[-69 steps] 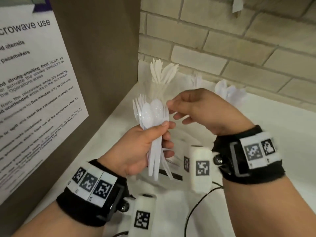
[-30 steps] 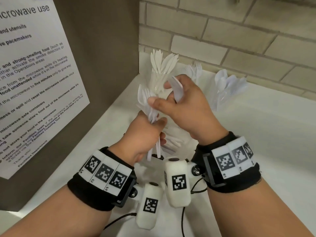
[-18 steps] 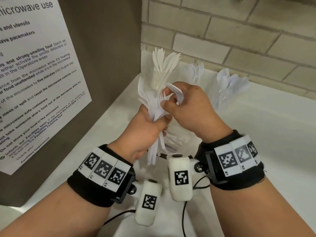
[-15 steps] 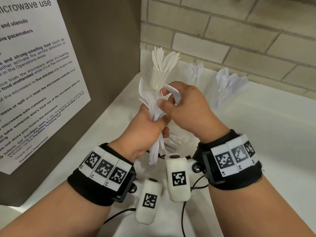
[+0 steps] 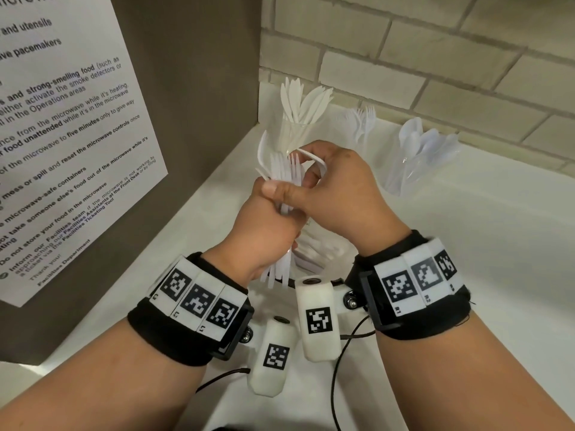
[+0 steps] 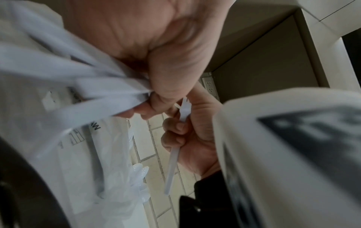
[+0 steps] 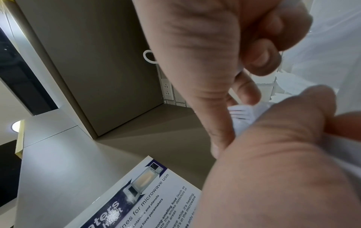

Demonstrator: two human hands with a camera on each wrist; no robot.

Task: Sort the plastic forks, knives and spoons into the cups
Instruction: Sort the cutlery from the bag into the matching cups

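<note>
Fingers of the left hand [image 5: 264,222] clutch a cutlery bundle [image 5: 284,174]; right hand [image 5: 339,194] pinches one fork [image 6: 175,148].

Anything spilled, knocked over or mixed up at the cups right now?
Nothing stands out. The knife cup, fork cup and spoon cup stand upright, each holding one kind. The left hand grips the unsorted bundle; the right hand holds one piece.
</note>
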